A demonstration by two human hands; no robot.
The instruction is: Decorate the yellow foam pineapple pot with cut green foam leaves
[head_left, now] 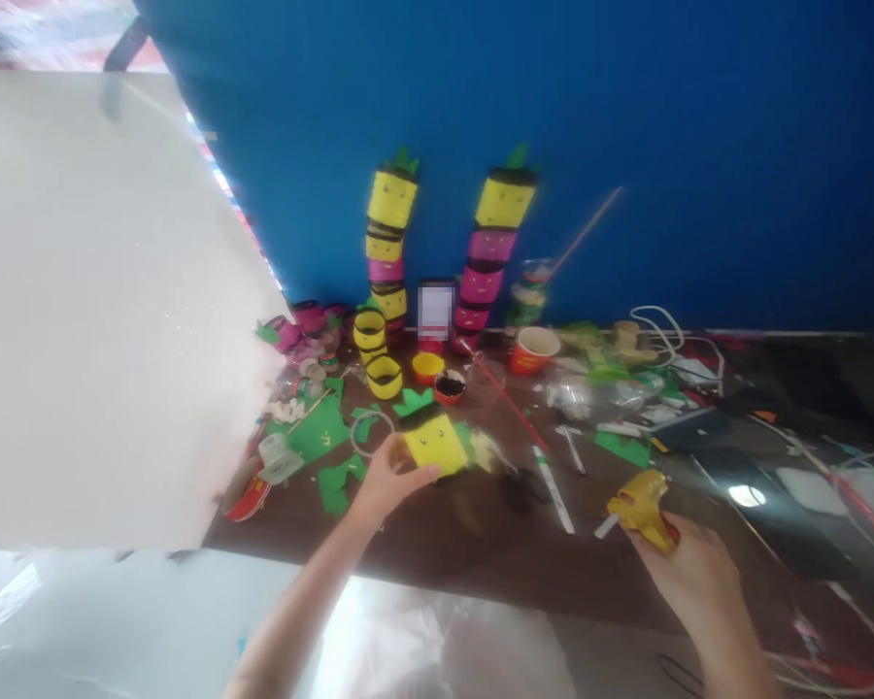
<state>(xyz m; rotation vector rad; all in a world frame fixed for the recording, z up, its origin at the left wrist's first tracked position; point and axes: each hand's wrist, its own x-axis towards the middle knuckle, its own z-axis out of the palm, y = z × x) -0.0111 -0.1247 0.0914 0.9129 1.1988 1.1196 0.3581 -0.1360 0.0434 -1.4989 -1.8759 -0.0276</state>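
Observation:
My left hand is closed on a yellow paper cup with a black band, small eyes and a green leaf crown, holding it on its side just above the dark table. My right hand grips a yellow glue gun by the handle, nozzle pointing left, well to the right of the cup. Two tall curved stacks of yellow and pink decorated cups lean against the blue wall behind.
A large white board fills the left. Green paper scraps, a red paper cup, small bowls, loose yellow rings, scissors, a stick, cables and a phone litter the table.

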